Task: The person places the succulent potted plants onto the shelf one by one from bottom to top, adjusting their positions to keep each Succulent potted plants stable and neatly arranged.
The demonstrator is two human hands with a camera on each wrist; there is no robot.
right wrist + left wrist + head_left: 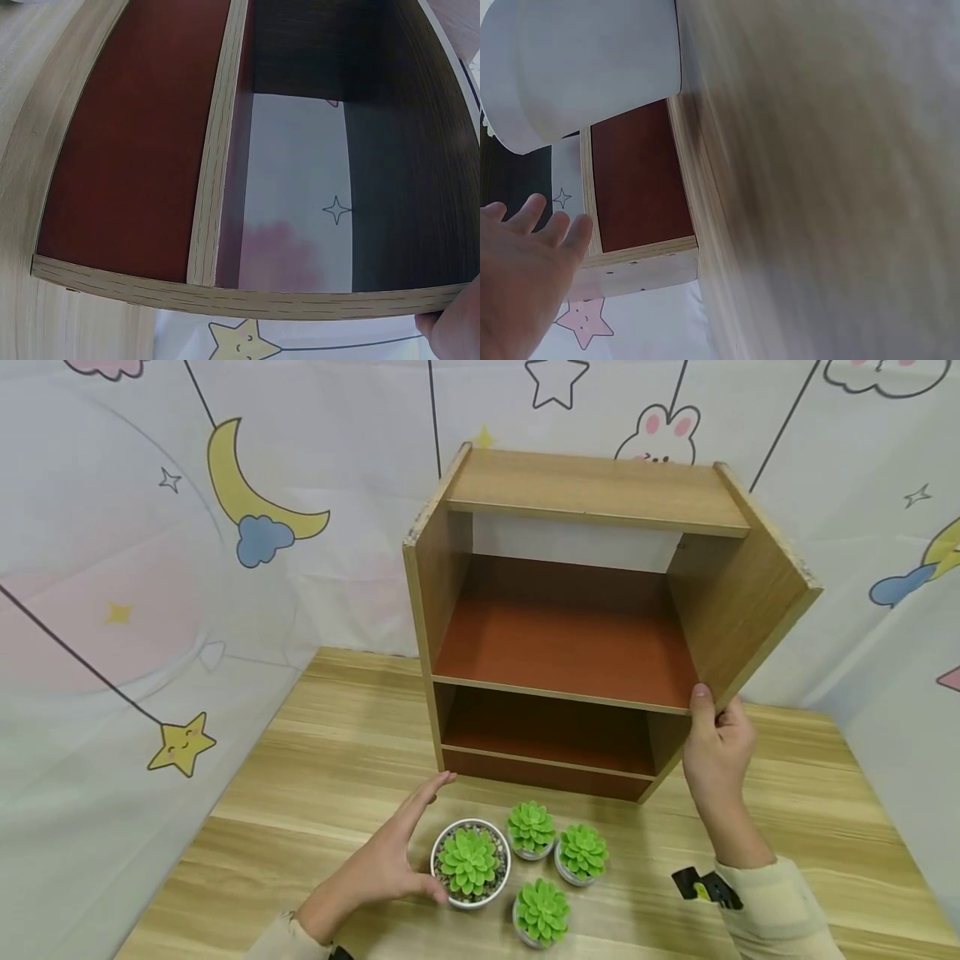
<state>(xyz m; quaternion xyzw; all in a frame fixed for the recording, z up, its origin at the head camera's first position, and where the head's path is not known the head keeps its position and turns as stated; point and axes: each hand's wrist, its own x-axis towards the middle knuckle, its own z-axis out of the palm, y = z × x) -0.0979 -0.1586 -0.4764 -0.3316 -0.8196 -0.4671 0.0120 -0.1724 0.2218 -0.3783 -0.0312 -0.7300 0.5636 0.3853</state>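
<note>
A small wooden shelf unit (pixel 562 693) with reddish-brown boards stands on the table. My right hand (pixel 720 747) grips the front edge of its right side panel, thumb on the front; in the right wrist view part of that hand (pixel 459 326) shows at the panel's edge. My left hand (pixel 386 864) is spread beside a succulent in a round white pot (pixel 470 864), its thumb close to the rim. Whether the thumb touches the rim I cannot tell. The left wrist view shows straight fingers (pixel 547 225) below the white pot (pixel 585 67).
Several smaller potted succulents stand right of the white pot: one near the shelf (pixel 532 828), one farther right (pixel 582 852), one toward me (pixel 542 912). The wood-grain table (pixel 337 760) is bordered by cloth (pixel 360 552) printed with stars, a moon and a rabbit.
</note>
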